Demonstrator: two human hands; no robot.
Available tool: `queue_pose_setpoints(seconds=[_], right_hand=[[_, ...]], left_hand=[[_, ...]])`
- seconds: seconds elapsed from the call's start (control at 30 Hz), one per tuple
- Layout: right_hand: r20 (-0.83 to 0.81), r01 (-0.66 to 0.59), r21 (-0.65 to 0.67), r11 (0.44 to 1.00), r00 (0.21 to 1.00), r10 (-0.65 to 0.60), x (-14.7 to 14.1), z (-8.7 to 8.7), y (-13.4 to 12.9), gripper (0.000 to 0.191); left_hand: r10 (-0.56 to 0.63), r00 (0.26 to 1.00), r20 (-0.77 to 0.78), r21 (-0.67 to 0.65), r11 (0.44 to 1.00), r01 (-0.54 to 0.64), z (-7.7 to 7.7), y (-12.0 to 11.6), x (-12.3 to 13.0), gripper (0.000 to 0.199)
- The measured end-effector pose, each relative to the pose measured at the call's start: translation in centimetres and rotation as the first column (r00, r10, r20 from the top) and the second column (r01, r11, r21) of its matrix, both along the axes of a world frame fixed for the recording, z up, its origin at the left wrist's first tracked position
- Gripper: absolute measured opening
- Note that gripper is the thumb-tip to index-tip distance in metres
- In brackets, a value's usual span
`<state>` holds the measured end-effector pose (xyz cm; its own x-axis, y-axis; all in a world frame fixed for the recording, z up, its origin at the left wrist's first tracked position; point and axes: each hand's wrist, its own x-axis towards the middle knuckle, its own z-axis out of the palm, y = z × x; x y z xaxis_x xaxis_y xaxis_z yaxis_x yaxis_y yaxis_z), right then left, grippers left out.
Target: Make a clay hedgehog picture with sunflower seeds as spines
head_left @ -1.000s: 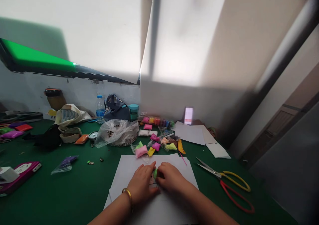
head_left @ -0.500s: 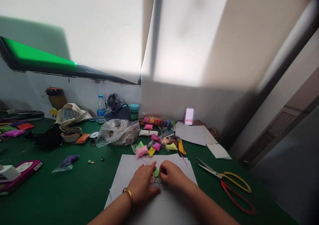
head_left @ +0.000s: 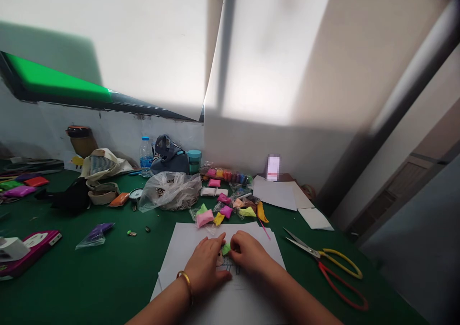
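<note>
White paper sheets lie stacked on the green table, with a line drawing partly visible between my hands. My left hand rests on the top sheet with its fingers extended and thumb apart, a gold bangle at its wrist. My right hand is closed in a pinch at the edge of a small light-green clay piece on the drawing. Beside my left fingers sits a pale peach clay shape with a dark dot, partly covered by the hand.
Scissors lie open on the right. Colourful clay packets cluster beyond the paper, beside a clear plastic bag. A water bottle and a grey bag stand by the wall. A magenta case lies at left.
Both hands stay nearly in place. The right fingers have shifted very slightly at the green clay piece.
</note>
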<state>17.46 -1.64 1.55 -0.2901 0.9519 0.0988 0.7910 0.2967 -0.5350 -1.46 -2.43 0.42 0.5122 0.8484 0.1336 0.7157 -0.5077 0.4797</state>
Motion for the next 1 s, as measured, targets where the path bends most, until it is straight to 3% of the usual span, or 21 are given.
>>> queue_pose_setpoints(seconds=[0.13, 0.23, 0.37, 0.5, 0.63, 0.8, 1.0], right_hand=[[-0.063, 0.073, -0.053, 0.996, 0.995, -0.076, 0.7, 0.1, 0.5, 0.002], [-0.065, 0.005, -0.089, 0.996, 0.998, -0.011, 0.9, 0.5, 0.4, 0.011], [0.065, -0.055, -0.071, 0.996, 0.996, 0.06, 0.8, 0.9, 0.0, 0.031], [0.056, -0.022, -0.083, 0.996, 0.998, 0.027, 1.1, 0.9, 0.2, 0.012], [-0.002, 0.027, -0.089, 0.996, 1.0, -0.027, 2.0, 0.8, 0.5, 0.011], [0.035, -0.013, -0.128, 0.992, 0.999, 0.018, 3.1, 0.6, 0.1, 0.035], [0.031, -0.066, -0.082, 0.994, 0.997, 0.069, 2.9, 0.3, -0.4, 0.011]], left_hand=[[-0.001, 1.0, 0.007, -0.016, 1.0, 0.001, 0.1, 0.0, 0.0, 0.098], [-0.002, 1.0, 0.004, -0.038, 0.999, 0.002, 0.1, 0.1, 0.0, 0.097], [-0.001, 1.0, -0.007, -0.052, 0.999, 0.001, 0.3, 0.1, 0.0, 0.097], [0.012, 1.0, -0.002, -0.062, 0.998, -0.012, 0.5, -0.1, 0.1, 0.1], [0.012, 1.0, 0.001, -0.056, 0.998, -0.012, 0.7, -0.1, 0.1, 0.099], [0.006, 1.0, 0.004, -0.055, 0.998, -0.006, 0.5, 0.0, 0.1, 0.099], [-0.001, 1.0, -0.013, -0.053, 0.999, 0.001, 0.7, 0.0, 0.1, 0.098]])
